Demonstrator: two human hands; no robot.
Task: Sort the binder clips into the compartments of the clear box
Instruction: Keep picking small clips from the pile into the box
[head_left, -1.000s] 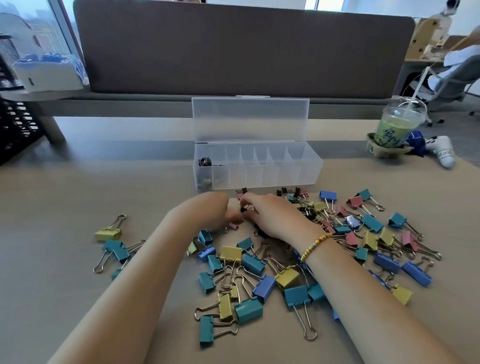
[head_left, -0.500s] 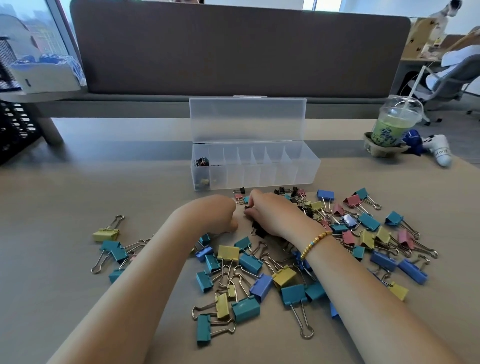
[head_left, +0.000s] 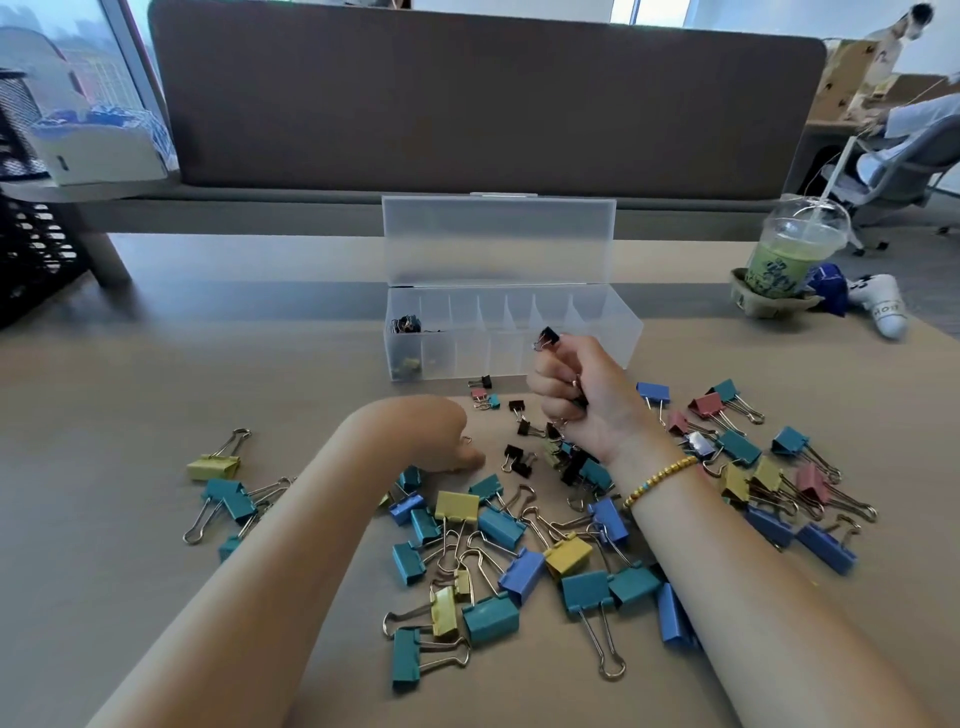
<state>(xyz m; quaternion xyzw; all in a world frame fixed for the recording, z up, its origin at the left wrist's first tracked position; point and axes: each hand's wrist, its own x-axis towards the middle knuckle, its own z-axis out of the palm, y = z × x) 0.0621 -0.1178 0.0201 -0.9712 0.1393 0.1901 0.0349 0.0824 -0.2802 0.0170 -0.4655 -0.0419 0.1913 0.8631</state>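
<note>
A clear box (head_left: 618, 332) with several compartments stands open at mid table; small dark clips lie in its leftmost compartment (head_left: 408, 325). My right hand (head_left: 582, 395) is raised just in front of the box, fist shut on small black binder clips, one black clip (head_left: 548, 336) sticking out at the fingertips. My left hand (head_left: 431, 434) rests on the table left of it, fingers curled, what it holds is hidden. Many coloured binder clips (head_left: 509, 525) lie scattered below and to the right. Small black clips (head_left: 519, 460) lie between my hands.
A few teal and yellow clips (head_left: 223, 483) lie apart at the left. A green drink cup (head_left: 789, 260) in a cardboard holder stands at the right, with a white and blue object (head_left: 883, 306) beside it. A brown partition (head_left: 467, 93) backs the table.
My right hand has lifted off the pile toward the box with black clips in it. My left hand has stayed low on the table.
</note>
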